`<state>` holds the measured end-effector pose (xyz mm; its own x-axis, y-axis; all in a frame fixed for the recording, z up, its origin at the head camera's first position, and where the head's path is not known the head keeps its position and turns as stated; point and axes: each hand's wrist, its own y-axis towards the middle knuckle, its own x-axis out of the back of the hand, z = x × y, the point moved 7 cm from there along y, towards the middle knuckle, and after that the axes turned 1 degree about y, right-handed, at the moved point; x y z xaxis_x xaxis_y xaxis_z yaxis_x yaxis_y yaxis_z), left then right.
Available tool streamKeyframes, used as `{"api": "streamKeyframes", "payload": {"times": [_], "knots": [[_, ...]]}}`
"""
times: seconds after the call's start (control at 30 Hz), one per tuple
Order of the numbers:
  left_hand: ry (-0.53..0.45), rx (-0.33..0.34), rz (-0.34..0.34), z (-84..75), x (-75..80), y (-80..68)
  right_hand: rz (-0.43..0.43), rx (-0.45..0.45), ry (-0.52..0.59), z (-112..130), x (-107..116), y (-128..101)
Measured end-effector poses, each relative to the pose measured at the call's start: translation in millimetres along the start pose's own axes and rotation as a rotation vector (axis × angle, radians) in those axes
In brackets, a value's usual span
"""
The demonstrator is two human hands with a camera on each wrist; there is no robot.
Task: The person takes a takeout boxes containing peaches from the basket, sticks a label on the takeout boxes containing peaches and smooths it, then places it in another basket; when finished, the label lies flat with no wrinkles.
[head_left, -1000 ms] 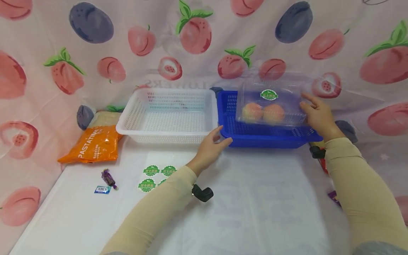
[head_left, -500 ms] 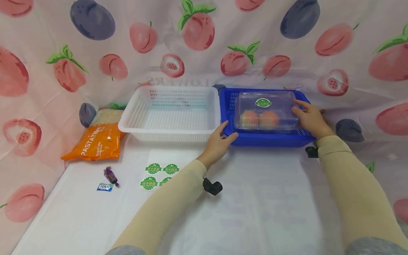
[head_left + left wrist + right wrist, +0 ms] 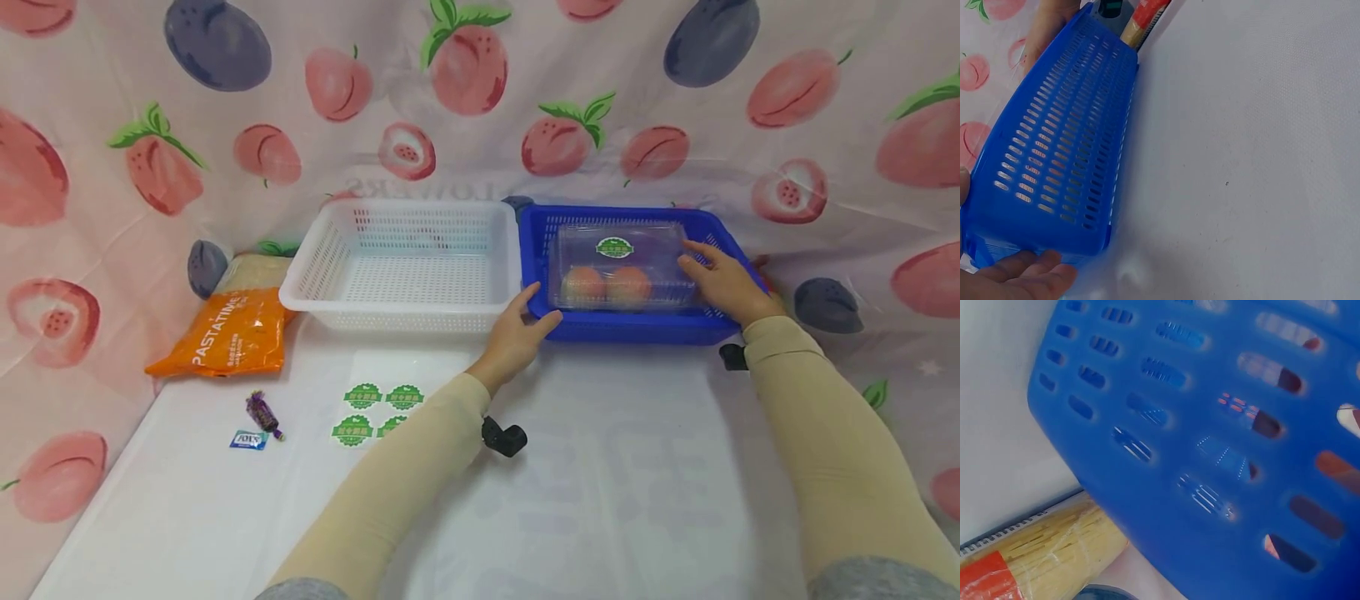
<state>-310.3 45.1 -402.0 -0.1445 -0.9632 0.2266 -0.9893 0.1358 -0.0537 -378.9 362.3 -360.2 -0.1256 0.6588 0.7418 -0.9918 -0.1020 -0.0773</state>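
Note:
A clear plastic fruit box [image 3: 656, 243] with a round green sticker [image 3: 615, 247] lies in the blue slotted basket [image 3: 637, 327]. Two yellow-red fruits [image 3: 628, 285] show through its front part. My right hand [image 3: 723, 279] holds the right end of the box, with some of its fingers hidden inside the basket. At the basket's front left corner is my left hand [image 3: 513, 337]. Its thumb is on the front rim and its other fingers [image 3: 1029, 275] are against the end wall. The right wrist view shows mostly the basket's slotted wall [image 3: 1141, 506].
A white basket [image 3: 397, 321] stands left of the blue one. Nearby lie an orange bag [image 3: 232, 333], a sheet of green stickers [image 3: 363, 397], a purple-wrapped candy [image 3: 264, 414] and a small blue packet [image 3: 248, 440]. A pack of thin yellow sticks [image 3: 1072, 547] sits beyond the blue basket.
My right hand has lowered the fruit box down into the blue basket and slightly left. My left hand has stayed at the basket's corner. The head view has shifted a little.

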Motion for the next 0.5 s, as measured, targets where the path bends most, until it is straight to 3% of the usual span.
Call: {"api": "streamKeyframes", "payload": {"times": [0.3, 0.5], "knots": [[-0.005, -0.016, -0.007, 1.3, 0.4, 0.5, 0.143, -0.043, -0.041, 0, -11, 1], [-0.008, -0.008, -0.005, 0.0, 0.0, -0.3, 0.174, -0.056, -0.052, -3, -15, 3]]}}
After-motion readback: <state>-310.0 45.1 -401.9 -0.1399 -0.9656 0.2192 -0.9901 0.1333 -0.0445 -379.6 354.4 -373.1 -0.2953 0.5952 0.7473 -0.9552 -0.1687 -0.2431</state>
